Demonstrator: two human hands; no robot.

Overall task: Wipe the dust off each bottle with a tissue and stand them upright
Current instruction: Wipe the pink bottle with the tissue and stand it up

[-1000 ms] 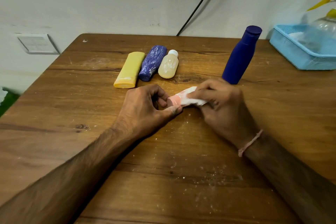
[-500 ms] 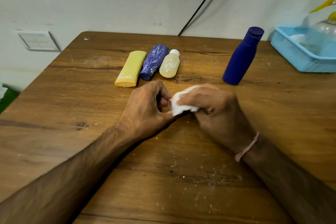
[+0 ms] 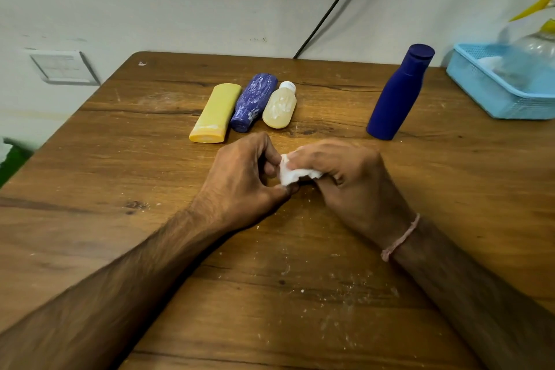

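My left hand and my right hand meet at the middle of the wooden table. The right hand presses a white tissue around a small bottle that both hands hold; the tissue and fingers hide that bottle completely. Behind the hands three dusty bottles lie flat side by side: a yellow bottle, a purple bottle and a small pale bottle with a white cap. A dark blue bottle stands upright at the back right.
A light blue basket holding a clear plastic bottle sits at the table's far right corner. A black cable runs down the wall behind. White dust specks lie on the wood near me.
The pink end of the small bottle showed a second ago. The tissue has slid left over it, and it is now fully covered between my hands.
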